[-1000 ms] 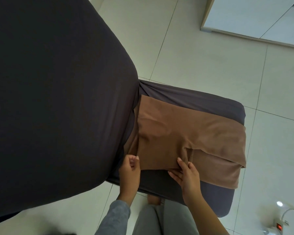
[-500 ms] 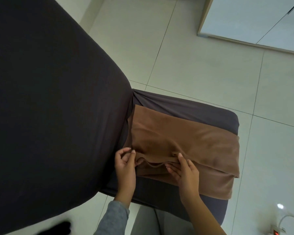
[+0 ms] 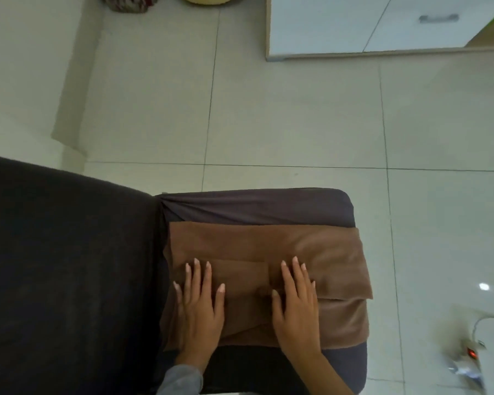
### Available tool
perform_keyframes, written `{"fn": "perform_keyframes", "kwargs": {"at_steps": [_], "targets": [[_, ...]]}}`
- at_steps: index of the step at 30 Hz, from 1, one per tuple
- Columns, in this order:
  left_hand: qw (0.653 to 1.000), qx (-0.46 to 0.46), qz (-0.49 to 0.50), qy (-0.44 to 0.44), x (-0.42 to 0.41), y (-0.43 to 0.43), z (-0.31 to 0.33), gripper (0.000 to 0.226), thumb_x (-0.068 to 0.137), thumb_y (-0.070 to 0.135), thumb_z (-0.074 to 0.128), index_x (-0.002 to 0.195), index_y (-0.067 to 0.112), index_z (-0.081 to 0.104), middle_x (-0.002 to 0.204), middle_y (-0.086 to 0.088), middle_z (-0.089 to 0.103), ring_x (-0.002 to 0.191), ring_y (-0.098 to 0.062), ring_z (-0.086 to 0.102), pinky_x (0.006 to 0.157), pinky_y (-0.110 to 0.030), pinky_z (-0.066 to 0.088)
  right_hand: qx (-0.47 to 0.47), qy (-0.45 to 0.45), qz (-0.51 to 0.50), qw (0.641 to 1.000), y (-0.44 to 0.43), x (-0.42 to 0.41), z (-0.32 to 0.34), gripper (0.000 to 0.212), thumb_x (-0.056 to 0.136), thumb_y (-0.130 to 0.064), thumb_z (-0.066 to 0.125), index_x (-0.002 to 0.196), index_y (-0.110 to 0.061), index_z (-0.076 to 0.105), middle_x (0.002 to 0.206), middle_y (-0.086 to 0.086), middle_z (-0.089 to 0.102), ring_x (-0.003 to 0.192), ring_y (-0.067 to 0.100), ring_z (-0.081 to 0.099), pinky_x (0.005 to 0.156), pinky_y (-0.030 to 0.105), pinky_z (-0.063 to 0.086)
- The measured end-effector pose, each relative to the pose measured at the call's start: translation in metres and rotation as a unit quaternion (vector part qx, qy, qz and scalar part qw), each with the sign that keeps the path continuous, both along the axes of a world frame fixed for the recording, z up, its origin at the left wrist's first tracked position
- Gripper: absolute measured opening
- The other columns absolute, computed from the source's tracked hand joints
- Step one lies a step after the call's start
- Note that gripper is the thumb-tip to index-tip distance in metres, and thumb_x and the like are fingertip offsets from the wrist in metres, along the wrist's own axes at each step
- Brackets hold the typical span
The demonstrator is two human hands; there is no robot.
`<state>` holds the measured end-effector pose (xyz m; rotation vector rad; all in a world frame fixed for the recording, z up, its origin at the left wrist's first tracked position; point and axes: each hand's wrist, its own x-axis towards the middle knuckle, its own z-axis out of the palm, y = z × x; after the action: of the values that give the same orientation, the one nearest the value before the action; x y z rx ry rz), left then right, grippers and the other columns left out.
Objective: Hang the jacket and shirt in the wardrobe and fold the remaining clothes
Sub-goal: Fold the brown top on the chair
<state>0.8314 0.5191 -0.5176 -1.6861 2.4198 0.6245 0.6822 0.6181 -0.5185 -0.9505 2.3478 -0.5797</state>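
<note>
A brown garment (image 3: 254, 243) lies folded into a flat rectangle on the dark grey covered chair seat (image 3: 257, 206). My left hand (image 3: 200, 306) lies flat on the garment's near left part, fingers straight and spread. My right hand (image 3: 295, 303) presses flat on the near middle part, fingers straight, next to a small fold ridge. Neither hand grips the cloth. The garment's right end hangs slightly over the seat's right edge.
The chair's dark covered backrest (image 3: 63, 275) fills the left. A white cabinet (image 3: 354, 27) stands at the far right on the pale tiled floor (image 3: 283, 115). A power strip with a red switch (image 3: 471, 352) and white cable lies at the lower right.
Both hands pinched the garment's near edge and folded it over; now they lie flat on the folded cloth. The camera view has swung, showing more floor.
</note>
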Motion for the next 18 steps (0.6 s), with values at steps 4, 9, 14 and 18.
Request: {"fn": "perform_keyframes", "kwargs": {"at_steps": [4, 9, 14, 18], "targets": [[0.992, 0.011, -0.126, 0.003, -0.042, -0.002, 0.004, 0.061, 0.1, 0.049, 0.01, 0.143, 0.012, 0.033, 0.152, -0.009, 0.029, 0.145, -0.015, 0.006, 0.116, -0.036, -0.001, 0.037, -0.015, -0.125, 0.991, 0.018, -0.032, -0.003, 0.058, 0.09, -0.051, 0.017, 0.144, -0.028, 0.017, 0.153, -0.007, 0.015, 0.142, 0.007, 0.004, 0.115, 0.038, 0.008], [0.955, 0.022, -0.294, -0.015, -0.138, 0.011, -0.008, 0.055, 0.101, 0.048, 0.012, 0.148, 0.022, 0.02, 0.156, -0.004, 0.019, 0.146, -0.016, 0.002, 0.116, -0.039, 0.001, 0.16, -0.1, -0.249, 0.95, 0.049, -0.076, -0.025, 0.072, 0.085, -0.062, 0.002, 0.149, -0.029, 0.003, 0.159, -0.004, 0.007, 0.146, 0.018, 0.01, 0.118, 0.041, 0.011], [0.912, -0.022, -0.41, -0.016, -0.229, 0.022, -0.027, 0.056, 0.098, 0.046, 0.023, 0.145, 0.017, 0.033, 0.154, -0.006, 0.027, 0.144, -0.021, 0.017, 0.113, -0.047, 0.009, 0.112, -0.299, -0.398, 0.86, 0.071, -0.109, -0.046, 0.068, 0.088, -0.061, 0.01, 0.147, -0.03, 0.022, 0.149, 0.003, 0.037, 0.134, 0.026, 0.039, 0.113, 0.043, 0.028], [0.859, -0.033, -0.498, -0.116, -0.294, 0.028, -0.044, 0.055, 0.098, 0.041, 0.028, 0.141, 0.009, 0.039, 0.146, -0.009, 0.041, 0.142, -0.023, 0.025, 0.119, -0.042, 0.002, 0.084, -0.394, -0.445, 0.8, 0.1, -0.124, -0.075, 0.058, 0.097, -0.054, 0.017, 0.143, -0.024, 0.037, 0.148, 0.003, 0.039, 0.136, 0.024, 0.035, 0.113, 0.035, 0.023]]}}
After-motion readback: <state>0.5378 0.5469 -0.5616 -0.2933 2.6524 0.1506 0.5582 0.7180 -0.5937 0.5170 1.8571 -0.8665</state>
